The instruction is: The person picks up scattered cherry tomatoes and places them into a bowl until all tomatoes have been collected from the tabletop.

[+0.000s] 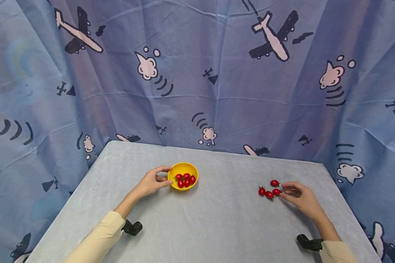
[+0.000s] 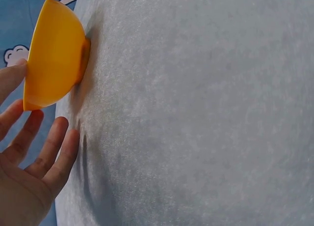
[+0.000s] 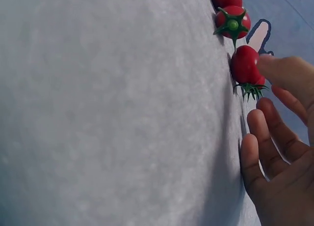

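On the left of the table, a yellow bowl (image 1: 173, 185) holds several cherry tomatoes (image 1: 186, 182). My left hand (image 1: 150, 182) holds its left side, thumb and index finger apart on the rim; the remaining fingers are loosely extended in the left wrist view. To the right, several more red cherry tomatoes with green stems lie in a small group, among them one tomato (image 1: 269, 195) at the front. My right hand (image 1: 299, 197) reaches in from the right, thumb and index finger spread at the nearest tomato (image 3: 244, 64). The thumb tip overlaps that tomato; firm contact cannot be made out.
A pale grey cloth covers the table (image 1: 217, 226). Behind it hangs a blue curtain (image 1: 197, 73) printed with airplanes and clouds. Black wrist devices (image 1: 132, 228) protrude beside both cream sleeves (image 1: 98, 237).
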`<state>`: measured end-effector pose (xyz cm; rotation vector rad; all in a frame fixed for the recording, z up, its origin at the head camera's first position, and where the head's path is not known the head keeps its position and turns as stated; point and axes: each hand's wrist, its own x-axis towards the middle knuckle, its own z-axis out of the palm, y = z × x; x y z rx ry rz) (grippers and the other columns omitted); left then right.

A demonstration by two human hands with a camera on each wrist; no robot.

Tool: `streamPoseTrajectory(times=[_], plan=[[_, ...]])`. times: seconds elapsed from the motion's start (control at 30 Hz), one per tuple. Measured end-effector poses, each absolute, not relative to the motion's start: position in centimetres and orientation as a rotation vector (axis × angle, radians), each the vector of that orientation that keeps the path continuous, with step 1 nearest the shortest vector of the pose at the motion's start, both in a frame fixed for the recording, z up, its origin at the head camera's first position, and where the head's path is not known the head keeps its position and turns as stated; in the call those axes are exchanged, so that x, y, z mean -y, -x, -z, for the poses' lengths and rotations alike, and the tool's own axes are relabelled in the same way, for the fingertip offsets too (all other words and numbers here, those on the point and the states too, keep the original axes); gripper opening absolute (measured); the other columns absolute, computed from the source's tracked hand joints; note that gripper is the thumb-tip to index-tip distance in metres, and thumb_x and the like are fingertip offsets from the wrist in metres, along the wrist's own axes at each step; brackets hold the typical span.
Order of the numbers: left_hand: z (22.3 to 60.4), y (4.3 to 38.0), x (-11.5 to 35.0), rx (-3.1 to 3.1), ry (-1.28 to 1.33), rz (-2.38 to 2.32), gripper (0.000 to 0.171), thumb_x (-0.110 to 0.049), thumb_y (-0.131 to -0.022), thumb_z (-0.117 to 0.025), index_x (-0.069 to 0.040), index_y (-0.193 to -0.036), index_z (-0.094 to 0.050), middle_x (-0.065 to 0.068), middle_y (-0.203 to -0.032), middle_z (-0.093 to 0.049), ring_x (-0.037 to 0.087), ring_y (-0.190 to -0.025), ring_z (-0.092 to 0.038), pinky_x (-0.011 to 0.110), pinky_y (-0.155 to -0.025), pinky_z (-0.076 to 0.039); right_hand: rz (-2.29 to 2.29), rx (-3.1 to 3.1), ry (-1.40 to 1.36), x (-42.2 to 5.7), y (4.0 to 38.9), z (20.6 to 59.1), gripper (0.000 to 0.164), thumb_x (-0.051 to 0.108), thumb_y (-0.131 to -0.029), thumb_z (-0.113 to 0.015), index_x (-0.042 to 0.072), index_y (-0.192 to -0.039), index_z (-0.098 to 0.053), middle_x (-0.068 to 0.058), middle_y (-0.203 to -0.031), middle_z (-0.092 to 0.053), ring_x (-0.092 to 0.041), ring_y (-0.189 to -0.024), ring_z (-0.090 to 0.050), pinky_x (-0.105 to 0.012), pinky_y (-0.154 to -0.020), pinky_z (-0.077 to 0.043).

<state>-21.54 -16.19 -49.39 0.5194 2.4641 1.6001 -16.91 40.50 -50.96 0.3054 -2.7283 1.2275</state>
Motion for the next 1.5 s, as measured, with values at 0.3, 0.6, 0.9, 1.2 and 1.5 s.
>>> streamPoseTrajectory(times=[0.3,0.6,0.9,1.2,1.5], plan=[[46.6,20.3,15.5,-2.438,-0.531,-1.604,0.05,0.002,-0.093,-0.073,0.013,-0.137,-0.053,0.033,-0.136,-0.052,0.044,-0.103,-0.066,0.051,-0.092,-0.053,-1.155,2.796,-0.282,-40.0,17.0,51.1,0.046,0.016,-0.089,-0.082,-0.003,-0.126,-0.064,-0.02,-0.119,-0.065,-0.026,-0.1,-0.063,-0.02,-0.077,-0.051],[49.1,21.5,16.1,-2.465,-0.545,-1.587,0.052,-0.008,-0.093,-0.076,0.005,-0.139,-0.056,0.025,-0.136,-0.056,0.033,-0.102,-0.069,0.044,-0.092,-0.054,-1.071,2.819,-0.32,-39.5,17.4,51.3,0.037,0.008,-0.086,-0.083,-0.002,-0.119,-0.068,-0.018,-0.114,-0.067,-0.033,-0.098,-0.064,-0.023,-0.078,-0.052],[48.9,21.4,16.0,-2.476,-0.516,-1.564,0.052,-0.009,-0.093,-0.077,0.003,-0.139,-0.056,0.024,-0.136,-0.056,0.032,-0.101,-0.069,0.044,-0.091,-0.055,-1.011,2.842,-0.284,-39.2,18.0,51.4,0.03,0.001,-0.084,-0.082,0.0,-0.112,-0.072,-0.017,-0.11,-0.068,-0.03,-0.095,-0.064,-0.027,-0.078,-0.053],[48.9,21.4,15.9,-2.477,-0.499,-1.562,0.053,-0.009,-0.092,-0.077,0.002,-0.14,-0.056,0.023,-0.136,-0.057,0.031,-0.101,-0.069,0.043,-0.09,-0.055,-1.063,2.811,-0.276,-39.8,17.8,50.8,0.032,0.006,-0.086,-0.083,0.0,-0.114,-0.071,-0.016,-0.109,-0.069,-0.019,-0.088,-0.063,-0.021,-0.072,-0.053],[49.0,21.5,16.0,-2.471,-0.529,-1.582,0.052,-0.008,-0.093,-0.076,0.004,-0.139,-0.056,0.024,-0.136,-0.056,0.033,-0.102,-0.069,0.044,-0.092,-0.054,-1.096,2.788,-0.225,-39.8,18.0,49.4,0.035,0.015,-0.091,-0.08,0.0,-0.12,-0.068,-0.019,-0.114,-0.067,-0.028,-0.098,-0.064,-0.015,-0.075,-0.049]])
